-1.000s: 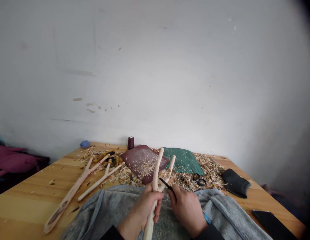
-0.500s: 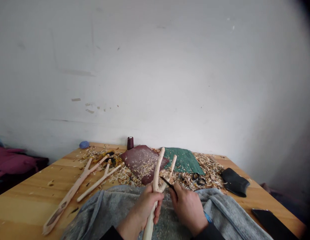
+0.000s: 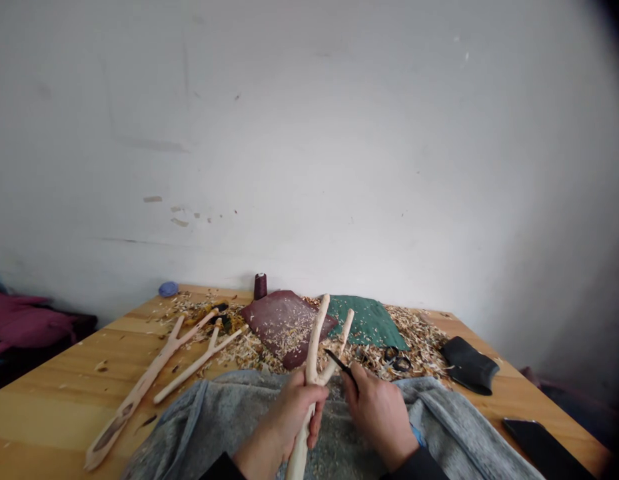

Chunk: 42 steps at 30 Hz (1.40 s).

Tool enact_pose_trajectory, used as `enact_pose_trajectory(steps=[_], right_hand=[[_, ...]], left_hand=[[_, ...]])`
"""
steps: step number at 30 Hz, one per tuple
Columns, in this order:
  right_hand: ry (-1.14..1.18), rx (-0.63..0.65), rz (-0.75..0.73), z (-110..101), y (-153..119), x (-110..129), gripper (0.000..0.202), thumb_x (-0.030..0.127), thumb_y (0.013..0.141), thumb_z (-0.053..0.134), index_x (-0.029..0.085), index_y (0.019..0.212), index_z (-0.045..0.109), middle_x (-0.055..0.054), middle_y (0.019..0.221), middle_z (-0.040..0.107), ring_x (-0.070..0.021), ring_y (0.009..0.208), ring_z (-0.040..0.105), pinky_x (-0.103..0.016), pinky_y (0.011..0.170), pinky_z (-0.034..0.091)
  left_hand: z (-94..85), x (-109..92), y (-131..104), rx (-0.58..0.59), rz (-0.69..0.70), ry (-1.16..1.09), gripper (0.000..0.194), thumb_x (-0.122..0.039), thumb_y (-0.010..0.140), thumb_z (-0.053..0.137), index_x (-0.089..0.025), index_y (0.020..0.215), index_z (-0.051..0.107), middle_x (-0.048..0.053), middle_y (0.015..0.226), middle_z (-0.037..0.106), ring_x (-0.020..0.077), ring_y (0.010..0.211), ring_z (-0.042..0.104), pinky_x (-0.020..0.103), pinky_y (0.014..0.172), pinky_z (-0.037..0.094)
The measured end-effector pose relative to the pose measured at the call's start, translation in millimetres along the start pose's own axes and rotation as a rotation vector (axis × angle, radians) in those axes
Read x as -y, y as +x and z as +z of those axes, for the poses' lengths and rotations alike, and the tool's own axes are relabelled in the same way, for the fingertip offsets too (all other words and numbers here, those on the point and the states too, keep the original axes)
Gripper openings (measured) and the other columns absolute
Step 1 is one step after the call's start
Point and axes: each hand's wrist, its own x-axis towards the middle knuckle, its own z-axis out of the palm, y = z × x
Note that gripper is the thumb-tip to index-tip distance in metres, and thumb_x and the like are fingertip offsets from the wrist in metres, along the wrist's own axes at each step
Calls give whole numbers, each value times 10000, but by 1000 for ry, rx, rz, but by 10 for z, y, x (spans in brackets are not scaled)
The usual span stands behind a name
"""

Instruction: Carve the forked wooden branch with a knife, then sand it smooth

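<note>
I see the counter (image 3: 54, 400) running back to a pale wall (image 3: 309, 147), its near edge covered by a grey cloth (image 3: 219, 413) beneath both hands. Shavings (image 3: 424, 333) litter the far half, sprinkled over a maroon sheet (image 3: 274, 317) and a green sheet (image 3: 366, 320). To my left lie a long fork (image 3: 144, 387) and, beside it, a short fork (image 3: 189, 371).

The pale fork (image 3: 312, 353) is raised at centre, prongs up, hiding parts of both sheets from me. My left hand (image 3: 292, 407) is wrapped round it just below the split. My right hand (image 3: 379, 410) is curled tightly about the knife (image 3: 342, 365), covering most of its handle; the blade crosses the right prong in my view, though I can't tell whether it touches.

At right I have a dark slab (image 3: 544, 447) near the cloth and a black piece (image 3: 469, 365) by the shavings. Black loops (image 3: 402, 364), a spool (image 3: 260, 287) and a blue ball (image 3: 168, 289) sit farther in.
</note>
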Motion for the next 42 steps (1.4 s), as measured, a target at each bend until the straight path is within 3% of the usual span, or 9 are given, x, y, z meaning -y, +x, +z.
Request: enact_pose_trajectory(steps=[3,11,17,24,32,38,42], right_hand=[[-17,-6,28,20,7,-46,211,289,983,450,221,815,557,5,693,692,-152,553,649,-278,490,208],[48,23,-85,-13,-56,164,209,288,973,465,226,798,564,10,699,685,-157,581,659,-287,506,221],[-5,24,43,-24,15,-33,209,284,981,452,219,820,567,3,675,690,-164,550,653,-286,498,201],[32,34,-97,-20,-57,158,197,277,967,482,222,795,561,8,699,686,-160,586,658,-287,513,209],[12,-6,-9,10,-5,19,219,298,987,449,220,815,559,6,690,689,-157,548,653,-290,500,197],[42,11,-102,18,-59,142,202,284,972,471,224,797,553,13,692,680,-153,570,652,-289,511,214],[57,-11,-71,16,-48,107,215,305,977,459,222,802,551,13,688,682,-150,559,649,-289,509,215]], left_hand=[[8,17,0,-5,-13,-4,339,-302,581,603,-207,895,517,-120,378,453,87,218,306,197,232,260],[-30,-30,-6,-56,32,-23,272,-357,593,640,-232,759,465,-122,387,436,69,229,298,184,243,258],[-10,-14,-8,0,22,-18,399,-349,596,648,-194,949,547,-118,363,439,94,231,315,191,240,253],[-32,-15,17,-57,42,-17,293,-349,583,628,-223,810,491,-118,377,427,85,252,313,186,235,271],[-2,-17,-16,-16,16,-10,406,-350,593,654,-202,953,539,-119,377,448,93,239,319,188,246,260],[-11,-24,-7,-67,29,-13,298,-364,561,645,-230,765,473,-114,400,444,75,257,326,178,227,280],[-1,-46,-26,-44,25,-5,291,-356,571,638,-230,784,485,-113,394,444,76,255,323,176,233,274]])
